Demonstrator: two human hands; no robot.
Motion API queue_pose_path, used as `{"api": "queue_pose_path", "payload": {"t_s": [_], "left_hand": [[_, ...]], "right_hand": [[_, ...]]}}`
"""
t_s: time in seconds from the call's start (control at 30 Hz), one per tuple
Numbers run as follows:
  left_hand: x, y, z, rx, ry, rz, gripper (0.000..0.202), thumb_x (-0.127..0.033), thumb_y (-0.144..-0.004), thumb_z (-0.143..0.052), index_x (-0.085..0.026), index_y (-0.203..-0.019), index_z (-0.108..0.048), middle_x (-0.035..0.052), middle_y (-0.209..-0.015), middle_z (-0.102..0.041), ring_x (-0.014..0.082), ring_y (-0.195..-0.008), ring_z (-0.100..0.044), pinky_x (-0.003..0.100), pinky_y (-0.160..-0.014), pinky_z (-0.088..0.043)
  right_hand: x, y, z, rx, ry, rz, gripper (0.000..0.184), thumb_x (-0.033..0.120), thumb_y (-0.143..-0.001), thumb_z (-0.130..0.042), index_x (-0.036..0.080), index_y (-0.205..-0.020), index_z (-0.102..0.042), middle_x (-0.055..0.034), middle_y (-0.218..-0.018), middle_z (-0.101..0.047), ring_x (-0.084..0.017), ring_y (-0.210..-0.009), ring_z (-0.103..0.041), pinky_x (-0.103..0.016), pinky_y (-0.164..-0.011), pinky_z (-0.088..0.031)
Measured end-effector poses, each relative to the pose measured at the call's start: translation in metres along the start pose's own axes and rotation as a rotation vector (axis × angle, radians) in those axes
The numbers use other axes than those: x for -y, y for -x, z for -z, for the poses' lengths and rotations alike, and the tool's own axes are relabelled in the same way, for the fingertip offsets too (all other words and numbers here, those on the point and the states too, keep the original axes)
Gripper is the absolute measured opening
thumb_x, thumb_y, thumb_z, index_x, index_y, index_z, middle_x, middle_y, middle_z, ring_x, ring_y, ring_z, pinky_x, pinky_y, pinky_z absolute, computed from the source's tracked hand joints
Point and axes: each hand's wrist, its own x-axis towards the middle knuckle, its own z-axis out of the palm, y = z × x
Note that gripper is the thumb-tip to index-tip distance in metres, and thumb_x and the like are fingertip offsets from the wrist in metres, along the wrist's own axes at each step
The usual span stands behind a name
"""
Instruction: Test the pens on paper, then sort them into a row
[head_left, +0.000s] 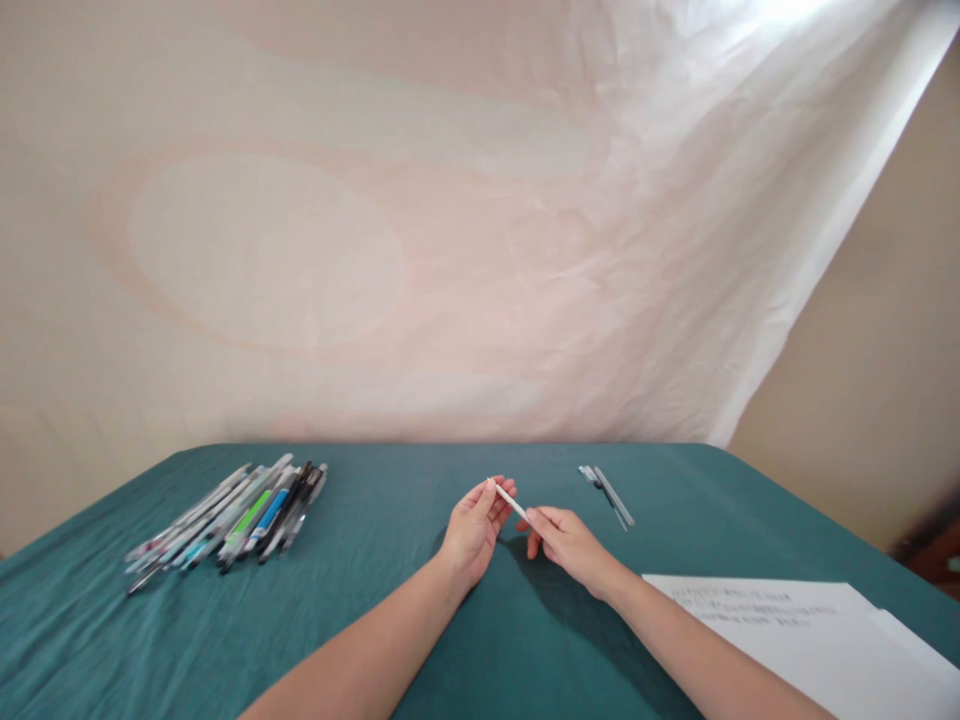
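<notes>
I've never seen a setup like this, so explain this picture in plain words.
There's no machine here, just a person's bare hands, seen by a camera worn on the head, looking forward and down. The right hand holds a slim white pen; the left hand is at its other end, its grip unclear. On the green-covered table, many pens lie at left, a few slim pieces at right, and paper with writing nearer the camera.

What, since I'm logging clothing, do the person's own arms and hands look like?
The left hand and right hand wear no gloves, and no rings or watch show. The left forearm and right forearm are bare, with no sleeves in view.
</notes>
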Motion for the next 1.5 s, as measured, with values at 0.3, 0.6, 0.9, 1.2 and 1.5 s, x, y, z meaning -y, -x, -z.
{"api": "queue_pose_path", "payload": {"t_s": [0.3, 0.6, 0.9, 1.2, 1.5], "left_hand": [[0.0009, -0.0007, 0.0011, 0.028, 0.002, 0.000, 0.016, -0.022, -0.078, -0.056, -0.013, -0.091, -0.059, 0.0121, -0.097, -0.064, 0.0164, -0.090, -0.061, 0.030, -0.085, -0.045], [0.0000, 0.0006, 0.0001, 0.051, -0.014, -0.001, 0.016, -0.023, -0.078, -0.057, -0.013, -0.090, -0.060, 0.0119, -0.097, -0.065, 0.0167, -0.091, -0.060, 0.030, -0.086, -0.045], [0.0018, -0.0005, 0.0014, 0.060, -0.013, -0.011, 0.017, -0.023, -0.076, -0.059, -0.012, -0.090, -0.060, 0.0114, -0.095, -0.065, 0.0162, -0.090, -0.060, 0.029, -0.085, -0.046], [0.0012, 0.0008, 0.0006, 0.063, -0.022, -0.004, 0.018, -0.023, -0.076, -0.060, -0.012, -0.090, -0.060, 0.0113, -0.094, -0.065, 0.0162, -0.089, -0.060, 0.028, -0.084, -0.046], [0.0026, -0.0012, 0.0024, 0.048, -0.017, -0.005, 0.018, -0.022, -0.075, -0.060, -0.012, -0.090, -0.061, 0.0111, -0.094, -0.065, 0.0157, -0.088, -0.060, 0.027, -0.083, -0.046]], "right_hand": [[-0.0028, -0.0018, 0.0010, -0.027, -0.005, 0.038, 0.034, 0.049, -0.079, -0.046, 0.016, -0.082, -0.055, 0.0019, -0.058, -0.055, -0.008, -0.047, -0.043, -0.019, -0.045, -0.029], [-0.0086, -0.0018, -0.0007, -0.074, -0.013, 0.039, 0.030, 0.048, -0.075, -0.053, 0.018, -0.077, -0.051, 0.0038, -0.060, -0.051, -0.007, -0.045, -0.038, -0.019, -0.043, -0.029], [-0.0045, -0.0019, 0.0001, -0.063, 0.026, 0.007, 0.042, 0.051, -0.082, -0.037, 0.015, -0.076, -0.057, 0.0011, -0.058, -0.051, -0.007, -0.043, -0.035, -0.020, -0.041, -0.025], [-0.0050, -0.0008, 0.0002, -0.063, -0.003, 0.037, 0.039, 0.052, -0.081, -0.040, 0.016, -0.077, -0.053, 0.0016, -0.060, -0.051, -0.007, -0.045, -0.035, -0.019, -0.042, -0.026], [-0.0066, -0.0006, -0.0006, -0.106, 0.095, 0.072, 0.034, 0.045, -0.082, -0.043, 0.015, -0.075, -0.056, 0.0013, -0.062, -0.051, -0.008, -0.050, -0.038, -0.019, -0.045, -0.028]]}}
